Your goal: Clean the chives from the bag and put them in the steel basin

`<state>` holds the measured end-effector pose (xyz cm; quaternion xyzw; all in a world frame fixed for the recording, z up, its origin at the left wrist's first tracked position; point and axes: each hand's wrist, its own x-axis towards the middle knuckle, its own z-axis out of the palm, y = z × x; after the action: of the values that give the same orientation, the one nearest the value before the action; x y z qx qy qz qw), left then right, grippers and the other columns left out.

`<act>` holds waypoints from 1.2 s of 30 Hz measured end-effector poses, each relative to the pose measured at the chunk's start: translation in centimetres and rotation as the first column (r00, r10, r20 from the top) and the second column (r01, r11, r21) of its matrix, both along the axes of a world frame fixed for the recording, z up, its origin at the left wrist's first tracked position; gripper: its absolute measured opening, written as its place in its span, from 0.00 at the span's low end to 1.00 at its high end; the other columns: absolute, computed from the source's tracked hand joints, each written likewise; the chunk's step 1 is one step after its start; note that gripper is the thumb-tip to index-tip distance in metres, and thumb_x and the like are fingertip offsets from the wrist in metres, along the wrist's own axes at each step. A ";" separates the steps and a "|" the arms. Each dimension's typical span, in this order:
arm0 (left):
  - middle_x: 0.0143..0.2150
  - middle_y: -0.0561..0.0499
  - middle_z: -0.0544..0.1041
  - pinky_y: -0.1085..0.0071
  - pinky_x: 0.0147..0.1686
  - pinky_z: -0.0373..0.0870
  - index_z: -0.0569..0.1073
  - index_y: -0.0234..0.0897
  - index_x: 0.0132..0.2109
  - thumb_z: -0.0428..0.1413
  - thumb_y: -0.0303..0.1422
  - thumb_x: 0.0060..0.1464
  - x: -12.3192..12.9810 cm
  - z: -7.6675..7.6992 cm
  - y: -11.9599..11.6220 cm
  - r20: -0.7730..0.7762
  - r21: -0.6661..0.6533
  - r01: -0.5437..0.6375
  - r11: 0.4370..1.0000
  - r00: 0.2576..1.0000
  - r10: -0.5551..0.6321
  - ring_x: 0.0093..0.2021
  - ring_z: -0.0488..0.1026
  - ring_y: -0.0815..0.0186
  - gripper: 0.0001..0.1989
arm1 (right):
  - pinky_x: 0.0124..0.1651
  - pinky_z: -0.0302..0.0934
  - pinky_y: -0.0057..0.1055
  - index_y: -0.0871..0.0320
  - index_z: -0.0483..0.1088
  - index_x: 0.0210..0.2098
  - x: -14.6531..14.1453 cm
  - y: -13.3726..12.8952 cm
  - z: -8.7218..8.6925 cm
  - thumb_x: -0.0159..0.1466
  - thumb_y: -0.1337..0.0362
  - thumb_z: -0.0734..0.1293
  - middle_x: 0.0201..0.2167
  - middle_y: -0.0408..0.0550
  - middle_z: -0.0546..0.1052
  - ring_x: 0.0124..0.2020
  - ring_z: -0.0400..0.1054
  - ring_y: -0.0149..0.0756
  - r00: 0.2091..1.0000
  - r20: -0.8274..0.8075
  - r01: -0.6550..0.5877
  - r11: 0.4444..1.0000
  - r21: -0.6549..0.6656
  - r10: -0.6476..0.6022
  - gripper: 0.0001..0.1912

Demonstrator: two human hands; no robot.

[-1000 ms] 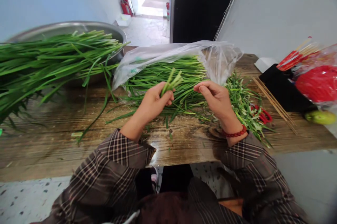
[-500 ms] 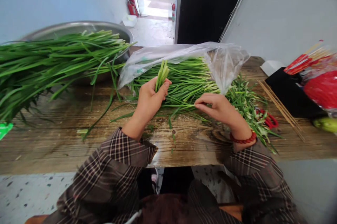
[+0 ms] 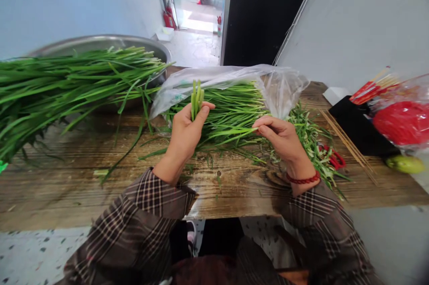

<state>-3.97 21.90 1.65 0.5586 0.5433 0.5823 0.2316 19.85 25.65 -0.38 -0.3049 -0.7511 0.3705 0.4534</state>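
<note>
My left hand [image 3: 186,128] is closed around a small bunch of garlic chives [image 3: 197,99], their pale cut ends pointing up. The lower part of that bunch is hidden behind the hand. With thumb and fingertips, my right hand [image 3: 279,137] pinches the pale end of a chive stalk [image 3: 246,131] at the near side of the pile. Between and behind both hands lies the chive pile [image 3: 231,104] with its white ends to the right, partly under a clear plastic bag [image 3: 283,90].
A metal basin [image 3: 161,46] heaped with long chives [image 3: 77,75] stands at left. Trimmings [image 3: 306,131] and red-handled scissors [image 3: 335,158] lie right of my right hand. Farther right are wooden sticks [image 3: 348,144], a black box [image 3: 362,128], a red bundle [image 3: 402,122] and a yellow-green fruit [image 3: 405,164].
My right hand has shifted slightly right and lifts the pinched stalk a little. My left hand, still holding its bunch, has moved slightly left. The camera view has tilted up slightly.
</note>
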 end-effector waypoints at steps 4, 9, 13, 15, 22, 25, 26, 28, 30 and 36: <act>0.41 0.50 0.79 0.68 0.46 0.66 0.77 0.37 0.43 0.53 0.42 0.59 -0.6 0.1 0.1 -0.031 0.034 -0.059 0.998 0.998 0.060 0.43 0.72 0.63 0.14 | 0.36 0.66 0.30 0.54 0.75 0.38 0.2 0.4 -0.3 0.66 0.58 0.66 0.33 0.44 0.78 0.34 0.72 0.32 0.999 0.011 -0.030 0.999 -0.037 0.031 0.08; 0.44 0.49 0.79 0.64 0.53 0.63 0.78 0.39 0.42 0.53 0.39 0.59 -0.6 0.1 0.2 -0.262 0.061 -0.051 0.997 0.963 0.065 0.49 0.71 0.60 0.12 | 0.42 0.65 0.33 0.54 0.75 0.38 -0.5 0.4 -0.2 0.66 0.62 0.65 0.34 0.45 0.78 0.36 0.72 0.34 0.985 0.165 0.014 0.989 0.144 -0.038 0.07; 0.43 0.48 0.80 0.63 0.53 0.61 0.78 0.40 0.40 0.54 0.36 0.59 0.4 -0.3 0.0 -0.510 0.042 0.136 0.990 0.855 -0.096 0.51 0.70 0.58 0.09 | 0.42 0.65 0.34 0.54 0.75 0.37 -1.5 -0.3 0.0 0.66 0.64 0.65 0.33 0.46 0.79 0.36 0.72 0.35 0.983 0.162 0.038 0.957 0.289 -0.088 0.06; 0.39 0.49 0.80 0.65 0.47 0.63 0.77 0.39 0.37 0.53 0.36 0.59 1.0 -0.6 -0.2 -0.572 -0.073 0.273 0.959 0.777 -0.264 0.44 0.73 0.60 0.09 | 0.41 0.65 0.34 0.54 0.75 0.36 -1.9 -0.7 0.1 0.65 0.65 0.65 0.32 0.46 0.79 0.35 0.72 0.34 0.987 0.119 0.067 0.943 0.327 -0.111 0.06; 0.25 0.53 0.71 0.71 0.32 0.60 0.70 0.35 0.27 0.51 0.37 0.59 0.8 0.1 -0.5 -0.439 -0.148 0.196 0.969 0.865 -0.242 0.29 0.67 0.67 0.15 | 0.35 0.65 0.30 0.54 0.75 0.38 -1.4 -0.4 -0.3 0.67 0.60 0.64 0.31 0.43 0.78 0.31 0.70 0.31 0.937 -0.152 0.331 0.938 0.105 -0.314 0.08; 0.32 0.51 0.76 0.71 0.37 0.63 0.74 0.34 0.33 0.51 0.38 0.59 0.1 0.3 -0.1 -0.262 -0.062 0.126 0.990 0.955 -0.138 0.34 0.71 0.65 0.13 | 0.36 0.65 0.30 0.55 0.74 0.37 -1.2 -0.1 -0.6 0.67 0.59 0.64 0.31 0.44 0.77 0.32 0.70 0.32 0.945 -0.082 0.325 0.934 0.150 -0.315 0.09; 0.34 0.51 0.77 0.70 0.38 0.64 0.75 0.34 0.36 0.52 0.38 0.58 -0.1 0.2 0.0 -0.207 -0.037 0.105 0.994 0.972 -0.111 0.36 0.71 0.65 0.12 | 0.37 0.65 0.31 0.55 0.74 0.36 -1.2 0.0 -0.7 0.67 0.60 0.64 0.31 0.45 0.77 0.33 0.70 0.33 0.959 -0.016 0.280 0.938 0.206 -0.282 0.08; 0.34 0.51 0.77 0.70 0.40 0.65 0.75 0.35 0.39 0.54 0.38 0.57 -0.3 0.0 0.2 -0.119 -0.013 0.069 0.997 0.990 -0.071 0.37 0.72 0.65 0.11 | 0.39 0.64 0.33 0.54 0.75 0.38 -1.5 0.1 -1.0 0.66 0.60 0.65 0.33 0.46 0.77 0.35 0.70 0.35 0.970 0.115 0.169 0.935 0.311 -0.214 0.07; 0.31 0.52 0.76 0.71 0.39 0.66 0.74 0.36 0.39 0.54 0.38 0.57 -0.3 -0.3 0.4 -0.062 -0.013 0.058 0.998 0.996 -0.059 0.34 0.72 0.66 0.10 | 0.41 0.64 0.35 0.54 0.74 0.42 -1.9 0.2 -1.4 0.65 0.60 0.67 0.34 0.47 0.76 0.36 0.69 0.36 0.962 0.210 0.085 0.924 0.372 -0.173 0.08; 0.31 0.54 0.73 0.72 0.36 0.65 0.72 0.36 0.40 0.55 0.35 0.55 0.2 -0.6 0.3 -0.090 -0.020 0.028 0.999 0.996 -0.030 0.32 0.69 0.68 0.07 | 0.43 0.62 0.37 0.55 0.75 0.41 -3.3 0.2 -2.4 0.65 0.61 0.66 0.36 0.49 0.76 0.39 0.68 0.39 0.917 0.378 -0.054 0.897 0.438 -0.129 0.07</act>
<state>-3.81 22.15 1.10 0.5899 0.5505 0.5479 0.2207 16.56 25.83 -2.75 -0.2781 -0.8851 0.1127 0.3557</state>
